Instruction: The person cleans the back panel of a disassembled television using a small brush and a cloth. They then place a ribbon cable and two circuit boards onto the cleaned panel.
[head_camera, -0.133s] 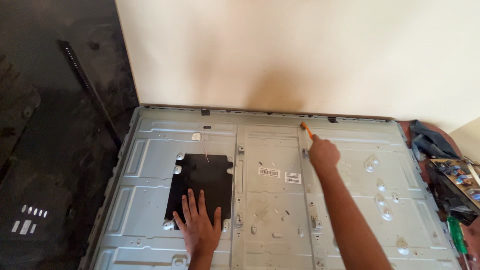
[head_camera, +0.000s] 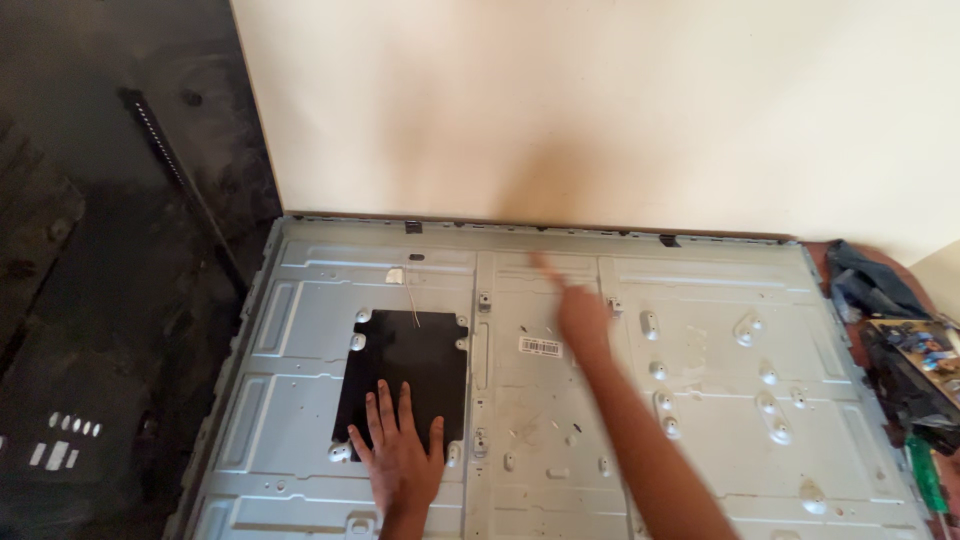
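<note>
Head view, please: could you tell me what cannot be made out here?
- Right hand: motion-blurred, so its grip and the orange thing at its tip are unclear.
- Panel: its near edge is cut off by the bottom of the frame.
- Label: too small to read.
- Green tool: cut off at the right edge.
- Clutter at right: partly out of frame.

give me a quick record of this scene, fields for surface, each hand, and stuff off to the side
surface: grey metal back panel lying flat against a cream wall
left hand: left hand flat, fingers spread, on the black sheet
right hand: right hand blurred over the panel's middle, beside a small white label; grip unclear
right side: green-handled screwdriver, dark cloth
left side: dark floor
</note>
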